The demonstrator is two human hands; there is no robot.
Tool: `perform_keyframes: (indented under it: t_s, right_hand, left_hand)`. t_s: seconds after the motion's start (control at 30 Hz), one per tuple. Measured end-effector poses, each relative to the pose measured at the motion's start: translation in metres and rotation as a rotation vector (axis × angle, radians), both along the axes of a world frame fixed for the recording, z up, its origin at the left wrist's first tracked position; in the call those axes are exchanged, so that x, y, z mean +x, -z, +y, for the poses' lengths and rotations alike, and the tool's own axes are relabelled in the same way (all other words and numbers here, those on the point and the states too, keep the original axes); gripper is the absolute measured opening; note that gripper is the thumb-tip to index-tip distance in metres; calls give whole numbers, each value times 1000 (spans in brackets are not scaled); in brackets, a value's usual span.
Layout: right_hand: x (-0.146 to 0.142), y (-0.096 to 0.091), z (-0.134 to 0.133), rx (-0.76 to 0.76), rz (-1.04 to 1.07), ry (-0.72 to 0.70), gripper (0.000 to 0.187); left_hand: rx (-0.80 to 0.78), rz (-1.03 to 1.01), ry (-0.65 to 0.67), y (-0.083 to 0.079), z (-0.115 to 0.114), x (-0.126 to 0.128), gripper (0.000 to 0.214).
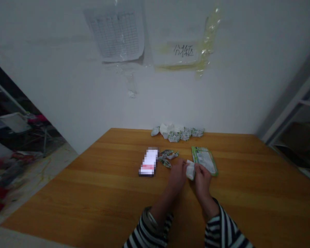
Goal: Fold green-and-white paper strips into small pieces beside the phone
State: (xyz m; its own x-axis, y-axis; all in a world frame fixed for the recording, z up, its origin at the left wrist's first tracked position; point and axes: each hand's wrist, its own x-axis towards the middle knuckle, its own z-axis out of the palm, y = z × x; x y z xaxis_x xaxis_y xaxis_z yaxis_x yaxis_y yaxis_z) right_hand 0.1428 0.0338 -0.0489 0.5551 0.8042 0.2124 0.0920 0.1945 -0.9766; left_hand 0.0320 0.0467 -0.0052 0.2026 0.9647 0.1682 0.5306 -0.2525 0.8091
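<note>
Between both hands, just above the wooden table (105, 193), is a small white packet (190, 170) with faint print. My left hand (177, 175) pinches its left edge with closed fingers. The fingers of my right hand (203, 179) are closed on its right edge. Behind the right hand lies a flat green and white printed pouch (206, 159), partly covered by that hand. Several green and white wrapper strips (166, 163) lie beyond my left hand. What the packet contains does not show.
A phone (149, 162) with a lit, pixelated screen lies left of the strips. Along the wall sits a row of crumpled white and printed packets (174, 136). Papers are taped to the wall (170, 100). A metal frame (286, 113) stands at the right, and clutter fills the floor at left.
</note>
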Motion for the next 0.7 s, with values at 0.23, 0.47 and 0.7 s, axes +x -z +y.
perform_keyframes:
  t_s: [0.23,0.47,0.7]
  right_hand:
    - [-3,-3,-2,-5,83,-34,44]
    - [-3,-13,-9,-68,83,-50,40]
    - [-12,-21,-14,-132,62,-350,41]
  left_hand:
    - [36,-2,-81,7,-2,-5,22]
    - [-45,-202,53,15,-13,-25,21]
    - [22,-266,-91,-5,1,-55,28]
